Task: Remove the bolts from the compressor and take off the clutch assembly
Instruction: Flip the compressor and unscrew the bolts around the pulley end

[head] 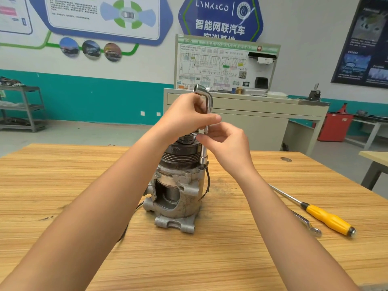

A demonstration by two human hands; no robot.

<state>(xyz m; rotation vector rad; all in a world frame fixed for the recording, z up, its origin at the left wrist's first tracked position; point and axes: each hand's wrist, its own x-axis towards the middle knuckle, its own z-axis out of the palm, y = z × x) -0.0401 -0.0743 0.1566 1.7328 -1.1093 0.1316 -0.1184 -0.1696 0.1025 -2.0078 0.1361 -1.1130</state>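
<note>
Wood-grain table (pixel 63 185), with dark grime specks on the top just right of the unit. It's a workshop room: white wall with posters over a teal lower band (pixel 94 97), grey metal shelf rack (pixel 23 108) far left, and a beige cabinet (pixel 262 118) behind the table carrying a wiring-diagram board (pixel 220 66). A red box-like unit (pixel 333 127) sits on the floor far right, and the corner of a second table (pixel 375 158) shows at the right edge. The compressor (pixel 178 185) stands upright on its end at the centre of the table, with the clutch assembly (pixel 182 154) on top, still mounted. A black wire (pixel 207 181) hangs down its right side. An L-shaped socket wrench (pixel 206 127) stands vertical along the right side of the clutch, its lower socket seated at the housing flange; the bolt under it is hidden. The left hand (pixel 189 116) is wrapped round the wrench's upper shaft just below the bend, with the thumb lying across. The right hand (pixel 226 141) pinches the shaft lower down between thumb and curled fingers. Both forearms cross the foreground, and the hands cover the clutch's top face. To the right on the table lies a yellow-handled screwdriver (pixel 327 219), with a flat spanner (pixel 306 224) beside it. Both are well apart from the compressor.
</note>
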